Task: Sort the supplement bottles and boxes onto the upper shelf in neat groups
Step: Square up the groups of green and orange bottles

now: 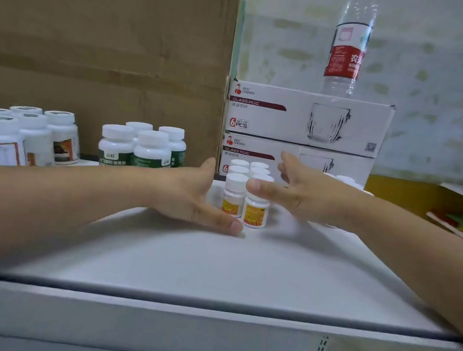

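my two hands flank the cluster of small yellow-label bottles [254, 214], which stands on the white upper shelf [208, 267], and neither holds anything. my left hand [189, 195] is just left of the cluster, spread flat with the fingers straight and together, its edge resting on the shelf, palm turned toward the bottles and thumb pointing up; its fingertips reach just in front of the front-left bottle, and i cannot tell whether they touch it. my right hand [304, 193] hangs just right of the cluster, also wide open, fingers stretched away from me, the thumb lying across the cap of the front-right bottle. well left of the cluster stand taller green-label bottles [143, 149], and further left brown-label bottles [32, 137], both in front of a big cardboard box [100, 37]. right behind the cluster are two stacked glass mug boxes [305, 118], with a clear water bottle [349, 41] standing on top. a few more white caps show behind my right wrist.
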A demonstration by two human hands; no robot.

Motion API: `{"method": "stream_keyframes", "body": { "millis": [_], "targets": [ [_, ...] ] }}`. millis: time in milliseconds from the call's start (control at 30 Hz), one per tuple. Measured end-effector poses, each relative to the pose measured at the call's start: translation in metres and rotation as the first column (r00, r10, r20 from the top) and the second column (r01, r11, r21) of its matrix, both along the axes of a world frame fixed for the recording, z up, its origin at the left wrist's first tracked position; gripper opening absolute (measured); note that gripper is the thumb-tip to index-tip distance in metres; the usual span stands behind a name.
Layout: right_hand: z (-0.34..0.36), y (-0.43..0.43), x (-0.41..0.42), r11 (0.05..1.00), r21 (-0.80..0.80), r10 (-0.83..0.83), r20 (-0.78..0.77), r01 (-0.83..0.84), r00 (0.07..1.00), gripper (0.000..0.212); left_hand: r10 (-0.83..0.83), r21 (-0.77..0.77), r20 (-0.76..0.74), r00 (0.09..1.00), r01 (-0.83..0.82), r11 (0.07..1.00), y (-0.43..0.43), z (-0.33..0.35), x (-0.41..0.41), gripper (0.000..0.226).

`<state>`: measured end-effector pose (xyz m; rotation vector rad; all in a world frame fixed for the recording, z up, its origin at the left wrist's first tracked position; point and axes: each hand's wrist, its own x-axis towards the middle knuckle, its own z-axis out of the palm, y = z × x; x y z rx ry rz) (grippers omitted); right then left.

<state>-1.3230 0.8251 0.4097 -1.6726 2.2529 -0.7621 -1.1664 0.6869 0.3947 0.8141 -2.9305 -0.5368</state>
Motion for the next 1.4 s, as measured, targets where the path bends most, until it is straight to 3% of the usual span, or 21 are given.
{"method": "stream_keyframes", "body": {
  "millis": [167, 267, 400, 467, 500, 567, 700, 833, 933, 1033, 1100, 1267, 1400],
  "targets": [
    [0.025, 0.007, 0.013, 0.994, -0.103, -0.039, -0.109, 0.028, 0.993, 0.112, 0.043, -0.065, -0.035, 0.998, -0.045, 0.997, 0.017, 0.011, 0.045, 0.142],
    [0.04, 0.004, 0.032, 0.976, -0.216, -0.056, -0.115, 0.03, 0.992, 0.115, 0.007, -0.079, -0.193, 0.981, -0.022, 0.997, 0.022, 0.017, 0.077, 0.14],
    [0.048, -0.017, 0.063, 0.939, -0.341, 0.037, -0.024, -0.043, 0.999, 0.097, 0.033, -0.147, -0.478, 0.878, -0.118, 0.982, 0.008, 0.025, 0.116, 0.103],
    [0.045, -0.039, 0.083, 0.945, -0.325, 0.047, 0.05, -0.029, 0.998, 0.111, 0.086, -0.138, -0.557, 0.826, -0.194, 0.971, -0.009, 0.023, 0.127, 0.104],
    [0.041, -0.052, 0.092, 0.951, -0.31, 0.041, 0.107, -0.006, 0.993, 0.118, 0.119, -0.108, -0.563, 0.818, -0.216, 0.97, -0.019, 0.021, 0.13, 0.113],
    [0.028, -0.079, 0.106, 0.953, -0.297, 0.002, 0.186, 0.054, 0.983, 0.112, 0.201, -0.006, -0.518, 0.832, -0.238, 0.971, -0.037, 0.016, 0.131, 0.132],
    [0.0, -0.12, 0.12, 0.938, -0.298, -0.092, 0.269, 0.174, 0.959, 0.103, 0.263, 0.167, -0.42, 0.868, -0.211, 0.963, -0.074, 0.005, 0.125, 0.13],
    [-0.015, -0.134, 0.116, 0.905, -0.348, -0.114, 0.352, 0.243, 0.929, 0.116, 0.26, 0.287, -0.395, 0.881, -0.15, 0.946, -0.11, -0.008, 0.111, 0.148],
    [-0.025, -0.136, 0.112, 0.933, -0.304, -0.101, 0.296, 0.194, 0.95, 0.109, 0.199, 0.333, -0.424, 0.884, -0.052, 0.942, -0.122, -0.015, 0.103, 0.136],
    [-0.031, -0.138, 0.11, 0.949, -0.301, 0.018, 0.346, 0.093, 0.938, 0.061, 0.144, 0.335, -0.453, 0.88, 0.018, 0.942, -0.119, -0.02, 0.1, 0.12],
    [-0.031, -0.137, 0.109, 0.956, -0.288, 0.056, 0.364, 0.055, 0.93, 0.049, 0.102, 0.346, -0.455, 0.885, 0.07, 0.936, -0.12, -0.022, 0.101, 0.112],
    [-0.031, -0.135, 0.105, 0.957, -0.288, 0.134, 0.371, -0.023, 0.919, 0.071, 0.047, 0.35, -0.423, 0.905, 0.116, 0.93, -0.127, -0.02, 0.103, 0.097],
    [-0.032, -0.136, 0.102, 0.954, -0.3, 0.13, 0.369, -0.015, 0.92, 0.07, 0.012, 0.322, -0.422, 0.906, 0.137, 0.937, -0.129, -0.02, 0.105, 0.087]
  ]
}}
